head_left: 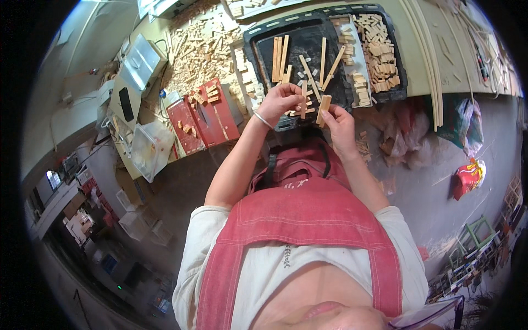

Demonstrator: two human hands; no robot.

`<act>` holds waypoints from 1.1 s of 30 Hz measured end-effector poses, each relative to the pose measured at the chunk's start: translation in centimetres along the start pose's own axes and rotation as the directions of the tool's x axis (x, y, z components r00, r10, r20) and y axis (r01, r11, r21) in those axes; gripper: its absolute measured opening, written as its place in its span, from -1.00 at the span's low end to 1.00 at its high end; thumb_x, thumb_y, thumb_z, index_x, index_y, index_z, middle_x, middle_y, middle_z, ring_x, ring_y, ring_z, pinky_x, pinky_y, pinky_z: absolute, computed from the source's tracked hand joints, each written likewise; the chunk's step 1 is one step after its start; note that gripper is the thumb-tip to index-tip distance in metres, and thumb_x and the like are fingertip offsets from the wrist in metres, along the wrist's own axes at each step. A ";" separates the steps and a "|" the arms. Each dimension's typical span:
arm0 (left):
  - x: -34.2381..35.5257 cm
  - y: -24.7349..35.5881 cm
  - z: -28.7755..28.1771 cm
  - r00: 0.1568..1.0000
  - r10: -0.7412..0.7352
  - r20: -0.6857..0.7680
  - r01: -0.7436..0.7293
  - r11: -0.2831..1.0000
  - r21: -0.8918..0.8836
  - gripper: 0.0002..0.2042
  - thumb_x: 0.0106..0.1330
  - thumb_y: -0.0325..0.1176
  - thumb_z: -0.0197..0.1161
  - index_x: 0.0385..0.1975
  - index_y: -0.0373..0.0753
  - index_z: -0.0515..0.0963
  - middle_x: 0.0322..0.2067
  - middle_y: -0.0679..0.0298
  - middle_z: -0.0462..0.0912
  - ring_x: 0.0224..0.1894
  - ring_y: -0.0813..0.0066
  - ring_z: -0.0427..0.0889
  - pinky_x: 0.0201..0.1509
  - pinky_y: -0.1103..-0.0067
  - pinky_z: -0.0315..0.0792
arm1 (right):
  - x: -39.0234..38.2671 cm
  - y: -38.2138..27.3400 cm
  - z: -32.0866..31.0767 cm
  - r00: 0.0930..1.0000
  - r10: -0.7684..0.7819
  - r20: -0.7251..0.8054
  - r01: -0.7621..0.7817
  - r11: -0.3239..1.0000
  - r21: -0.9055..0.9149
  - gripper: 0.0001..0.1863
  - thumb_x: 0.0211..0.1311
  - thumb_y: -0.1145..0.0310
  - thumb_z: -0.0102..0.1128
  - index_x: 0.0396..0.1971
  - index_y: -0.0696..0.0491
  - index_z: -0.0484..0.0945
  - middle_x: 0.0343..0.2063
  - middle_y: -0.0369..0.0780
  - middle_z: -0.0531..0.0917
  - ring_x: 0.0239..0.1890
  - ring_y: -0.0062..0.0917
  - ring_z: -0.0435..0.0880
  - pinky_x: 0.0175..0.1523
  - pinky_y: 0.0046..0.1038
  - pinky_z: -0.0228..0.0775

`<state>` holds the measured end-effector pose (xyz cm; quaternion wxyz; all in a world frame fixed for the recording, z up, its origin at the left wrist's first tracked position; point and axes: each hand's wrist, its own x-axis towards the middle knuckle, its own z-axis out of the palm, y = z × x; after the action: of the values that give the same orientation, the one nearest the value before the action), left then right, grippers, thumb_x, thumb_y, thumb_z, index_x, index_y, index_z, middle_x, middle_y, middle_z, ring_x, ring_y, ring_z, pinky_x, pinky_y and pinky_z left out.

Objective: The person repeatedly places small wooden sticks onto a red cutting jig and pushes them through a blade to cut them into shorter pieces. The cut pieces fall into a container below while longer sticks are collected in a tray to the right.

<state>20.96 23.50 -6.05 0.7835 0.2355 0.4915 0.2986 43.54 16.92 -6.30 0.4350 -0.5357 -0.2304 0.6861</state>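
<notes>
our left hand pinches a stick, right hand a block, apart, probably to leave their faces visible.

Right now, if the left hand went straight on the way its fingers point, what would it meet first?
Past the wooden strip it holds, the left hand would probably meet the wooden piece in the right hand first; their relative depth is unclear.

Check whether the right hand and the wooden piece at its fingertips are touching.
Touching. The head view shows it: the right hand's thumb lies against the pale wooden piece, with no gap between them.
</notes>
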 end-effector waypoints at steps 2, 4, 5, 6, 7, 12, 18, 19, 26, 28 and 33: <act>-1.1 -0.6 -0.4 0.999 0.031 0.034 -0.028 0.997 -0.072 -0.76 0.48 -0.47 0.40 0.05 -0.33 0.58 -0.09 0.24 0.78 -0.18 0.53 0.74 -0.02 0.56 0.67 | -0.3 -1.1 1.0 0.999 -0.003 0.049 0.002 1.000 0.021 -0.78 0.57 0.45 0.31 0.04 0.26 0.69 -0.14 -0.31 0.77 -0.16 -0.73 0.68 0.00 -0.59 0.54; -3.1 -0.2 0.7 0.996 0.085 0.011 -0.084 0.993 -0.080 -0.73 0.48 -0.47 0.39 0.10 -0.33 0.58 -0.05 0.24 0.78 -0.13 0.52 0.75 0.00 0.56 0.67 | -0.4 -1.9 1.9 0.995 -0.004 0.103 -0.001 0.999 0.047 -0.78 0.58 0.44 0.30 0.06 0.24 0.68 -0.14 -0.31 0.77 -0.17 -0.73 0.69 -0.01 -0.59 0.56; -3.6 -0.5 0.4 0.990 0.133 0.036 -0.132 0.990 -0.045 -0.69 0.47 -0.48 0.40 0.15 -0.32 0.57 -0.02 0.24 0.77 -0.08 0.52 0.75 0.03 0.56 0.67 | -0.5 -2.0 2.2 0.990 -0.004 0.138 -0.002 0.999 0.039 -0.78 0.58 0.44 0.30 0.06 0.24 0.68 -0.14 -0.31 0.77 -0.17 -0.73 0.69 -0.02 -0.58 0.56; -4.3 -0.6 0.4 0.987 0.156 0.044 -0.153 0.987 -0.057 -0.68 0.44 -0.49 0.43 0.14 -0.30 0.57 -0.03 0.27 0.77 -0.08 0.54 0.75 0.04 0.56 0.67 | -0.6 -2.1 2.5 0.985 -0.001 0.175 -0.005 0.999 0.032 -0.78 0.59 0.43 0.29 0.06 0.23 0.68 -0.14 -0.31 0.77 -0.18 -0.73 0.69 -0.03 -0.58 0.57; -5.1 -0.8 0.3 0.983 0.178 0.038 -0.175 0.981 -0.083 -0.67 0.43 -0.50 0.45 0.14 -0.30 0.57 -0.03 0.28 0.75 -0.07 0.54 0.75 0.04 0.56 0.67 | -0.7 -2.2 2.8 0.977 0.002 0.213 -0.008 1.000 0.025 -0.79 0.59 0.43 0.29 0.06 0.22 0.68 -0.14 -0.31 0.77 -0.18 -0.73 0.69 -0.04 -0.58 0.58; -10.1 -2.1 0.5 0.960 0.261 -0.097 -0.274 0.950 -0.153 -0.69 0.41 -0.49 0.50 0.07 -0.27 0.57 -0.05 0.32 0.70 -0.05 0.54 0.74 0.03 0.55 0.71 | -2.2 -2.7 6.2 0.922 0.012 0.388 0.033 0.993 -0.111 -0.77 0.62 0.43 0.24 0.09 0.24 0.66 -0.15 -0.30 0.74 -0.19 -0.70 0.69 -0.04 -0.56 0.58; -15.4 -5.1 -1.3 0.852 0.355 -0.384 -0.431 0.893 -0.131 -0.75 0.43 -0.54 0.45 0.02 -0.27 0.56 -0.07 0.31 0.70 -0.04 0.55 0.74 0.04 0.52 0.72 | -2.8 -0.1 11.0 0.803 -0.129 0.582 0.444 0.782 -0.437 -0.64 0.58 0.42 0.22 0.25 0.22 0.61 -0.12 -0.20 0.63 -0.07 -0.51 0.67 0.08 -0.48 0.51; -16.3 -5.4 -1.3 0.815 0.377 -0.439 -0.478 0.866 -0.144 -0.77 0.45 -0.58 0.42 0.01 -0.28 0.56 -0.08 0.32 0.71 -0.03 0.58 0.73 0.06 0.56 0.68 | -3.1 0.6 12.0 0.799 -0.097 0.594 0.426 0.788 -0.444 -0.64 0.57 0.42 0.22 0.26 0.21 0.61 -0.13 -0.19 0.62 -0.08 -0.49 0.66 0.09 -0.47 0.50; -19.7 -7.7 -4.6 0.592 0.513 -0.621 -0.632 0.774 0.036 -0.76 0.41 -0.65 0.41 -0.01 -0.31 0.55 -0.16 0.30 0.75 -0.11 0.59 0.75 0.05 0.60 0.66 | -4.8 3.5 18.1 0.749 -0.079 0.658 0.532 0.663 -0.527 -0.65 0.55 0.44 0.20 0.25 0.14 0.57 0.04 0.03 0.74 0.10 -0.16 0.77 0.15 -0.24 0.57; -20.1 -8.1 -5.3 0.565 0.480 -0.671 -0.657 0.754 -0.013 -0.76 0.41 -0.64 0.42 -0.03 -0.30 0.56 -0.16 0.30 0.76 -0.12 0.59 0.75 0.04 0.59 0.68 | -5.5 3.5 19.8 0.757 -0.070 0.650 0.549 0.609 -0.573 -0.68 0.55 0.45 0.19 0.22 0.13 0.56 0.02 0.05 0.73 0.09 -0.07 0.77 0.14 -0.21 0.59; -20.6 -9.6 -7.4 0.625 0.259 -0.737 -0.630 0.725 -0.279 -0.73 0.41 -0.57 0.48 0.03 -0.30 0.60 -0.09 0.28 0.79 -0.08 0.57 0.76 0.09 0.57 0.67 | -4.7 4.7 22.4 0.423 -0.220 0.879 0.899 0.222 -0.377 -0.55 0.30 0.56 0.29 0.20 0.11 0.55 -0.06 -0.02 0.68 0.04 -0.01 0.66 0.15 -0.08 0.52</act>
<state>9.47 2.81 -2.42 0.4892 0.0169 0.5556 0.6721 21.18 13.88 -0.29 0.2413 -0.2429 -0.8577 0.3837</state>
